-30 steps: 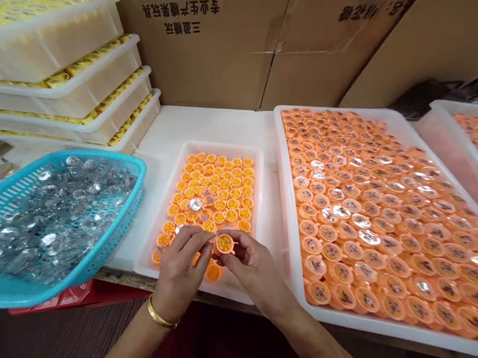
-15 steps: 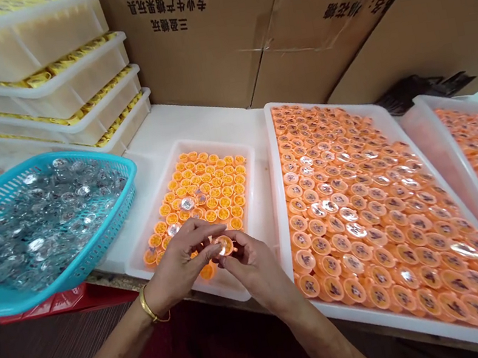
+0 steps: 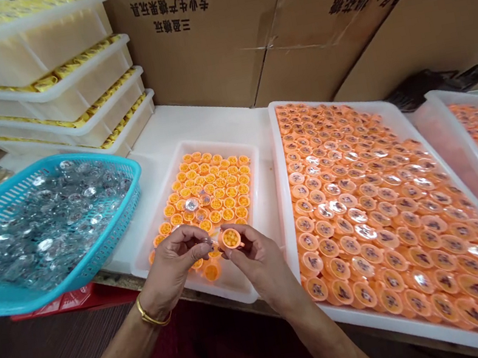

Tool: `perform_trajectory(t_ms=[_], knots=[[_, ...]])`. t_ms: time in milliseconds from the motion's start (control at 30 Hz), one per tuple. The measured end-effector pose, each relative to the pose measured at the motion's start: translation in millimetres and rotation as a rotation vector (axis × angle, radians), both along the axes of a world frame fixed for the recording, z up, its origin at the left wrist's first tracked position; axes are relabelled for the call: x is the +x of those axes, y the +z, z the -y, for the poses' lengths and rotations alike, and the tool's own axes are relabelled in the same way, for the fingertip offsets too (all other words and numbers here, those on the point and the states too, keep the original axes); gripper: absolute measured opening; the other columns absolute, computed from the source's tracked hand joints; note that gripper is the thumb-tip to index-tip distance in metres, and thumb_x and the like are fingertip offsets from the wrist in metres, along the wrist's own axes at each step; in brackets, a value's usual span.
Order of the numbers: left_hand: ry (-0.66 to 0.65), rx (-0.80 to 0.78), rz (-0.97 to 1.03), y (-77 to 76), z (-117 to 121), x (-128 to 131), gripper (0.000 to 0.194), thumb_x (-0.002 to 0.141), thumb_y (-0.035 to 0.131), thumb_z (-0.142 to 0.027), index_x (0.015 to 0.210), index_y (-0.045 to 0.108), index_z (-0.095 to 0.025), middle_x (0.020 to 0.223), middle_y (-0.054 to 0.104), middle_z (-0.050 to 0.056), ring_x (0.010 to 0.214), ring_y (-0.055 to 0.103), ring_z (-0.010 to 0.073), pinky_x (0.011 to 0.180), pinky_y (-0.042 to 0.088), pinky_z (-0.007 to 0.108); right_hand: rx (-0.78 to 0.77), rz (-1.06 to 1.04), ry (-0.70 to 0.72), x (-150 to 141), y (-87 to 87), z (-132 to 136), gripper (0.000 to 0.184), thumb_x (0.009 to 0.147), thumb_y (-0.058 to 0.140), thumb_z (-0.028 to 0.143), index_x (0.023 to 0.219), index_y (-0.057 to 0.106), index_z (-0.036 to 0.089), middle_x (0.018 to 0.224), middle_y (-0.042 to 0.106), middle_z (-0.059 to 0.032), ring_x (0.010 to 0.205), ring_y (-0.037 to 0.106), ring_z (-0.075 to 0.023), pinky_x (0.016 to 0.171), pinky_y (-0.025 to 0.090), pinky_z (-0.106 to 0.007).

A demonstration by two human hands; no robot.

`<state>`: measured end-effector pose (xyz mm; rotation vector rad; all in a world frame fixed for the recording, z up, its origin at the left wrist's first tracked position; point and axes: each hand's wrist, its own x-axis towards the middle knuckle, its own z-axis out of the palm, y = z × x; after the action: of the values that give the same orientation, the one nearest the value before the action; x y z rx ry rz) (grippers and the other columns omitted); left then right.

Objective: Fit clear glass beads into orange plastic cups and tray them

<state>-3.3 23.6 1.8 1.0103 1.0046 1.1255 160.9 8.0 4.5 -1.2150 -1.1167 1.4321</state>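
My right hand [image 3: 260, 261] pinches a small orange toy cup [image 3: 232, 239] with yellow beads or candies showing inside. My left hand [image 3: 180, 263] is closed at the fingertips on a small clear lid [image 3: 208, 243], just left of the cup and mostly covered by the fingers. Both hands are over the near part of a white tray [image 3: 254, 290] with rows of similar filled cups [image 3: 228, 215]. A shiny clear lid [image 3: 192, 204] lies on top of the cups there. One cup [image 3: 211, 271] sits apart near the tray's front.
A blue basket [image 3: 114, 235] of clear shiny lids [image 3: 45, 232] stands at left. To the right are a large tray [image 3: 287, 195] of lidded orange cups and another tray [image 3: 438, 100]. Stacked trays [image 3: 93, 62] with yellow pieces and cardboard boxes [image 3: 208, 55] stand behind.
The hands have drawn slightly apart. The held cup, shiny on top before, now shows its yellow contents, and the clear lid is in my left fingers. The view shifted slightly.
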Motion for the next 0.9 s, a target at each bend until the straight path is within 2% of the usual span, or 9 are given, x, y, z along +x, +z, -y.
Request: perform_trajectory(t_ms=[233, 367, 533, 667, 900], knots=[[0.049, -0.046, 0.161, 9.1, 2.1, -10.0, 0.013, 0.072, 0.075, -0.020, 0.079, 0.065, -0.017, 0.075, 0.064, 0.000, 0.070, 0.059, 0.0082, 0.068, 0.049, 0.017, -0.070, -0.076, 0.000, -3.4, 3.0, -1.1, 0.034, 0.075, 0.064, 0.029, 0.108, 0.060, 0.020, 0.101, 0.064, -0.0026, 0.084, 0.065, -0.0158, 0.079, 0.055, -0.031], [0.054, -0.205, 0.278, 12.8, 3.0, -7.5, 0.011, 0.075, 0.072, -0.017, 0.084, 0.066, -0.017, 0.073, 0.064, -0.001, 0.065, 0.061, 0.0080, 0.060, 0.052, 0.016, -0.082, -0.070, -0.008, -4.6, 3.5, -2.3, 0.037, 0.074, 0.064, 0.028, 0.110, 0.059, 0.019, 0.096, 0.064, -0.0020, 0.081, 0.066, -0.0154, 0.077, 0.055, -0.031], [0.119, -0.382, 0.387, 12.9, 2.7, 1.1, 0.027, 0.074, 0.070, -0.009, 0.100, 0.068, -0.012, 0.077, 0.068, 0.002, 0.065, 0.065, 0.0079, 0.060, 0.055, 0.013, -0.065, -0.080, -0.017, -5.1, 1.1, -1.9, 0.037, 0.073, 0.065, 0.029, 0.109, 0.059, 0.019, 0.097, 0.064, -0.0025, 0.083, 0.065, -0.0160, 0.082, 0.055, -0.033], [0.170, -0.431, 0.445, 10.2, 2.5, 4.9, 0.022, 0.075, 0.066, -0.005, 0.096, 0.069, -0.010, 0.075, 0.070, 0.003, 0.067, 0.068, 0.0090, 0.061, 0.056, 0.012, -0.078, -0.082, -0.018, -5.0, 0.9, -0.5, 0.038, 0.074, 0.064, 0.029, 0.111, 0.059, 0.020, 0.094, 0.063, -0.0020, 0.083, 0.066, -0.0161, 0.081, 0.055, -0.034], [0.208, -0.540, 0.473, 8.2, 4.5, 10.3, 0.015, 0.079, 0.063, -0.008, 0.093, 0.069, -0.011, 0.072, 0.070, 0.002, 0.062, 0.068, 0.0113, 0.053, 0.056, 0.016, -0.009, 0.018, -0.012, -4.2, -6.7, -0.4, 0.038, 0.077, 0.059, 0.028, 0.114, 0.058, 0.018, 0.109, 0.063, -0.0063, 0.086, 0.064, -0.0169, 0.077, 0.057, -0.034]])
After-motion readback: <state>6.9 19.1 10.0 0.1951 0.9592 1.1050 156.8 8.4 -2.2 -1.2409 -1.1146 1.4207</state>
